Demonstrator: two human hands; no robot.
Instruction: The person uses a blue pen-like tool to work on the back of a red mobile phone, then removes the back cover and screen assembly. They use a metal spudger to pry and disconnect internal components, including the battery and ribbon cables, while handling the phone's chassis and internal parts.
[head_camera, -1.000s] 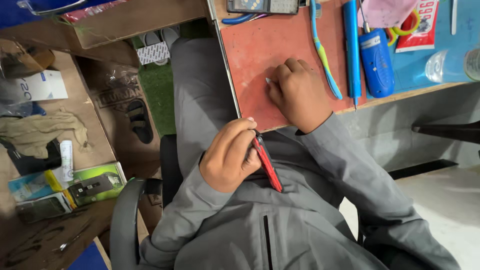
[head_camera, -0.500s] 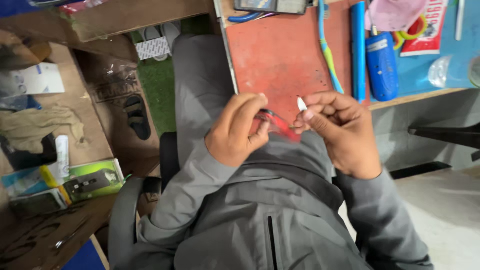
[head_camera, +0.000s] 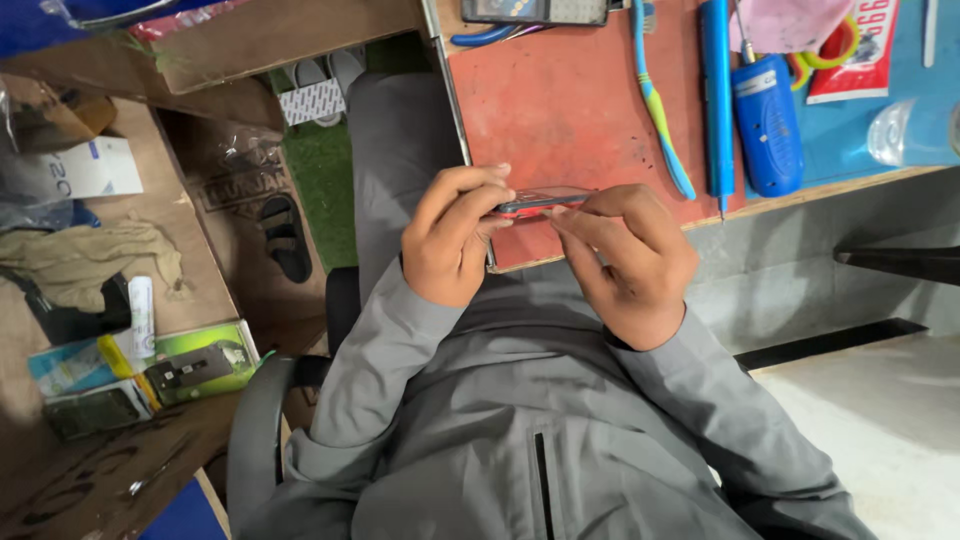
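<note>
**Operator:** Cluttered workshop from the head view: a counter (head_camera: 560, 110) with a worn red mat at its near edge, blue matting beyond it to the right. I sit in a chair, grey sleeves filling the lower frame.

**Observer:** What do the hands hold?

**Operator:** Both grip a slim red phone (head_camera: 540, 202), seen edge-on, just above the counter's near corner. My left hand (head_camera: 455, 240) is curled around its left end, fingertips pressed over the top edge. My right hand (head_camera: 625, 255) pinches the right part, thumb and forefinger closed on the rim. Neither hand is slack.

**Observer:** How does it lie?

**Operator:** Its long axis runs left to right, almost level, bridging the two hands. It sits between them, so neither is nearer. Whether the right fingers also hold a small tool against the seam, I cannot tell.

**Observer:** And around it?

**Operator:** Farther back on the counter lie a blue and yellow toothbrush (head_camera: 660, 100), a long blue pen-like tool (head_camera: 716, 95) and a chunkier blue device (head_camera: 768, 122), all well apart from the phone. Left of me, lower down, a wooden floor area carries a sandal (head_camera: 285, 238), a crumpled cloth (head_camera: 95, 258) and a green box (head_camera: 195, 362).
</note>
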